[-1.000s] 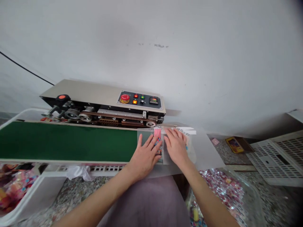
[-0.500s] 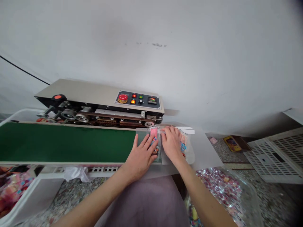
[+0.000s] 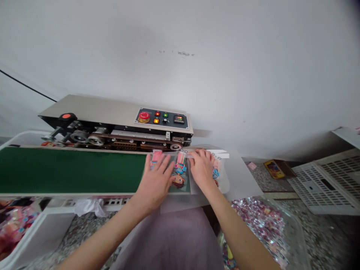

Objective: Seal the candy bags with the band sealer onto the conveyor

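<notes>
My left hand (image 3: 155, 180) lies flat with fingers spread on a clear packet with a pink top (image 3: 156, 156), on the green conveyor belt (image 3: 70, 170). A second clear packet with a cartoon figure (image 3: 179, 173) lies between my hands at the belt's right end. My right hand (image 3: 201, 168) rests palm down on a stack of similar packets (image 3: 216, 171) on a pale feed plate (image 3: 242, 178). The packet tops point toward the band sealer (image 3: 118, 122) behind the belt.
The sealer's control panel (image 3: 161, 117) shows a red stop button and lit lamps. A clear bag of wrapped sweets (image 3: 258, 225) lies at lower right. White slotted crates (image 3: 323, 182) stand at right, a white bin (image 3: 30, 232) with colourful packets at lower left.
My left hand slid left along the belt with one packet under it, uncovering the cartoon packet between the hands. My right hand stayed on the stack.
</notes>
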A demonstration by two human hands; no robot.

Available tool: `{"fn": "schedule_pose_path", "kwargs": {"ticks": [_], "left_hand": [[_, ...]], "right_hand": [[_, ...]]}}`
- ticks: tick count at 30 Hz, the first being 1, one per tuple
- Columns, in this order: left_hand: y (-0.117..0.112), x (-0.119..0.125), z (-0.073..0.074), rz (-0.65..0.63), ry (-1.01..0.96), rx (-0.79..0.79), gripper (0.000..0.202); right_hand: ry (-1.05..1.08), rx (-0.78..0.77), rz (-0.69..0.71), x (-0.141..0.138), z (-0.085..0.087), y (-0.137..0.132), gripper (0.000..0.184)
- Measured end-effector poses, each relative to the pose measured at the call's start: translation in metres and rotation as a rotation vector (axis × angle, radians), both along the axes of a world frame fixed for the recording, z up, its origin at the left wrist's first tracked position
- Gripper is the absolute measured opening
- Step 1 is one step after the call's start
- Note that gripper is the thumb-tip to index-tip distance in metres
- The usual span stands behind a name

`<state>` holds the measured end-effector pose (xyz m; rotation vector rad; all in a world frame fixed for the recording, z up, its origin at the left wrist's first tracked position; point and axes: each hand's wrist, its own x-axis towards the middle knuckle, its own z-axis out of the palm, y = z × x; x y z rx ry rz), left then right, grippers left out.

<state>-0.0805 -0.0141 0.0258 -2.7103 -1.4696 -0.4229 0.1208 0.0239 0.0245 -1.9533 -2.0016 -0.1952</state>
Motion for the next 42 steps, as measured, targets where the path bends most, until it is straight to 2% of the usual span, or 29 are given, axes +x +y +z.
{"fn": "schedule_pose_path", "kwargs": {"ticks": [2,4,7,10,13,16,18,20,23,29,31,34,37,42], "left_hand": [[0.004,0.01,-0.001,-0.143,0.016,-0.002,0.049],[0.006,0.02,-0.007,-0.22,0.026,-0.01,0.051],[0.004,0.025,-0.018,-0.159,0.027,-0.011,0.054],[-0.001,0.016,-0.021,-0.066,0.03,-0.017,0.055],[-0.002,0.004,-0.013,0.031,0.034,-0.03,0.053],[-0.002,0.003,-0.001,0.122,0.005,-0.032,0.051],[-0.002,0.01,0.004,0.078,-0.021,-0.039,0.048],[-0.003,0.02,0.004,-0.019,-0.039,-0.065,0.047],[-0.003,0.033,0.002,-0.085,-0.06,-0.124,0.049],[0.001,0.044,0.007,-0.071,-0.111,-0.161,0.052],[0.001,0.05,0.007,-0.089,-0.127,-0.143,0.054],[0.001,0.059,-0.001,-0.13,-0.092,-0.125,0.057],[-0.002,0.062,-0.012,-0.12,-0.045,-0.11,0.059],[-0.002,0.056,-0.02,-0.131,-0.027,-0.067,0.055]], "right_hand": [[0.003,-0.003,0.009,0.0,0.002,0.0,0.023],[0.01,-0.007,0.028,0.003,0.005,-0.003,0.025],[0.01,0.028,0.033,0.017,0.01,-0.014,0.029],[-0.029,0.082,-0.047,0.038,0.007,-0.029,0.038],[-0.076,0.023,-0.156,0.048,-0.004,-0.04,0.047],[-0.089,-0.061,-0.156,0.034,-0.012,-0.041,0.05],[-0.091,-0.091,-0.092,0.015,-0.011,-0.038,0.05],[-0.086,-0.11,-0.023,-0.003,-0.007,-0.033,0.049],[-0.089,-0.111,0.015,-0.015,0.001,-0.03,0.047],[-0.155,-0.037,-0.073,0.021,0.004,-0.04,0.044],[-0.132,-0.01,-0.056,0.03,0.005,-0.041,0.042],[-0.014,-0.003,0.071,0.028,0.01,-0.029,0.042],[0.14,-0.062,0.205,0.014,0.015,-0.003,0.043],[0.136,-0.16,0.211,-0.002,0.017,0.034,0.033]]}}
